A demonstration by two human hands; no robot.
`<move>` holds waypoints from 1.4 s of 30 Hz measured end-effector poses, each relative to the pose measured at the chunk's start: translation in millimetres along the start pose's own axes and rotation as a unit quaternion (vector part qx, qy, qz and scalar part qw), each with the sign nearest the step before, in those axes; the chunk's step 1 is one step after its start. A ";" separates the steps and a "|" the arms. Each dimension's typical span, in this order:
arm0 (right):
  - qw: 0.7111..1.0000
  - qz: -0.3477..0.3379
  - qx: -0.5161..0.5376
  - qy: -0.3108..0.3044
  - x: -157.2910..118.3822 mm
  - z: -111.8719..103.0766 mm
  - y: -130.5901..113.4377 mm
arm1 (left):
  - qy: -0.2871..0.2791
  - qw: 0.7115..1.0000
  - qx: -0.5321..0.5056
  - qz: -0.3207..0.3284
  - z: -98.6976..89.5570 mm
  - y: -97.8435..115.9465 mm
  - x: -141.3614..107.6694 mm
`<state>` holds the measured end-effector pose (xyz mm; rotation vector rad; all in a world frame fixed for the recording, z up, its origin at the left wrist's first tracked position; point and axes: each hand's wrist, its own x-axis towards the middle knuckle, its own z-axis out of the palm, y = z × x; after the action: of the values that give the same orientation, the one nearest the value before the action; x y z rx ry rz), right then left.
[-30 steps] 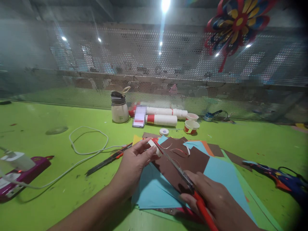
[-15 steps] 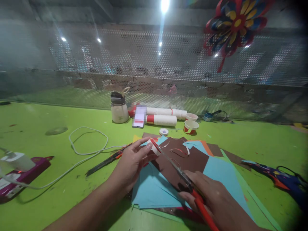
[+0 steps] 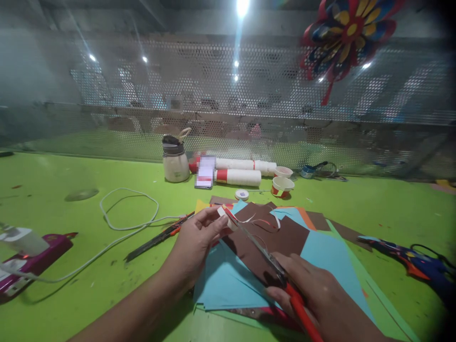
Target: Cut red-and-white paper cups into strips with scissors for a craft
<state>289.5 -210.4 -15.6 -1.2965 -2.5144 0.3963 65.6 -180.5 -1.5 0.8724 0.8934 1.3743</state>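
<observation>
Between its thumb and fingers, my left hand (image 3: 201, 235) holds a small white and red paper cup piece (image 3: 225, 216). My right hand (image 3: 306, 280) is closed around the red handles of a pair of scissors (image 3: 265, 254), whose blades point up and left and touch the piece's edge. Thin white and red strips (image 3: 274, 221) curl beside the blades. Both hands are over a pile of brown paper (image 3: 285, 242) and blue paper (image 3: 228, 280).
A phone (image 3: 205, 172) leans against stacked white cups (image 3: 245, 177), with a bottle (image 3: 175, 164) to their left. At left are a cable, black-orange tool (image 3: 156, 240) and purple power strip (image 3: 39, 259). A blue glue gun (image 3: 409, 259) lies right.
The thin strip by the blades has shifted slightly, and the piece in my left hand is turned a little. My right hand still holds the scissors in nearly the same place.
</observation>
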 end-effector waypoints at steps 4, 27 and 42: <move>1.000 -0.015 -0.005 0.006 1.2 -0.1 -0.8 | 0.009 1.000 0.006 0.008 -0.7 0.1 0.0; 1.000 0.016 0.022 0.000 1.3 0.2 0.0 | 0.014 0.996 0.086 0.027 -10.1 -6.8 4.1; 0.999 -0.008 0.031 -0.003 1.3 1.8 -0.7 | 0.033 0.998 0.050 0.012 -2.8 -5.6 -0.4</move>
<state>287.6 -209.9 -16.9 -1.2523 -2.4959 0.4724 65.5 -181.0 -7.8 0.9205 1.0138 1.3949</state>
